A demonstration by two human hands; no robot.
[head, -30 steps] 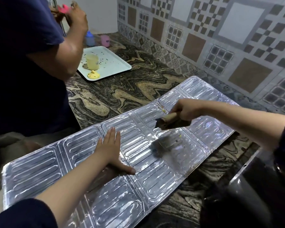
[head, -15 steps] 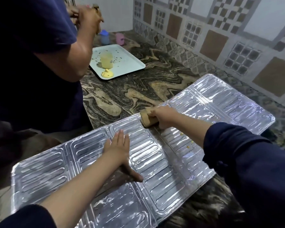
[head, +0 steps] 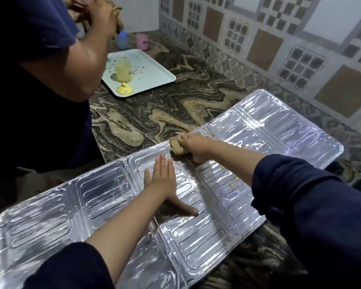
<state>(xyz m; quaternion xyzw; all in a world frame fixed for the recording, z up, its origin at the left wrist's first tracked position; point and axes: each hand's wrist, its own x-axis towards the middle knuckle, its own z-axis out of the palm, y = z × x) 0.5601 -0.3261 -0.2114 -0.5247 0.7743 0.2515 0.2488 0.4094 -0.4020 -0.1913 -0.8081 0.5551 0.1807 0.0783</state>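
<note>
A long embossed foil panel (head: 104,190) lies across the marbled counter. My left hand (head: 163,182) presses flat on its middle section, fingers straight and thumb spread. My right hand (head: 194,146) grips a tan scrubbing pad (head: 176,147) at the panel's far edge, just beyond my left fingertips. A few yellow specks (head: 230,184) sit on the foil under my right forearm.
Another person in a dark shirt (head: 29,65) stands at the left with both hands raised. A pale tray (head: 142,74) holds a yellowish cup and a yellow blob. Blue (head: 122,39) and pink (head: 142,41) small containers stand behind it. Tiled wall at right.
My right hand has carried the pad left across the foil, from the right section to the far edge near my left fingertips. My left hand has stayed pressed flat.
</note>
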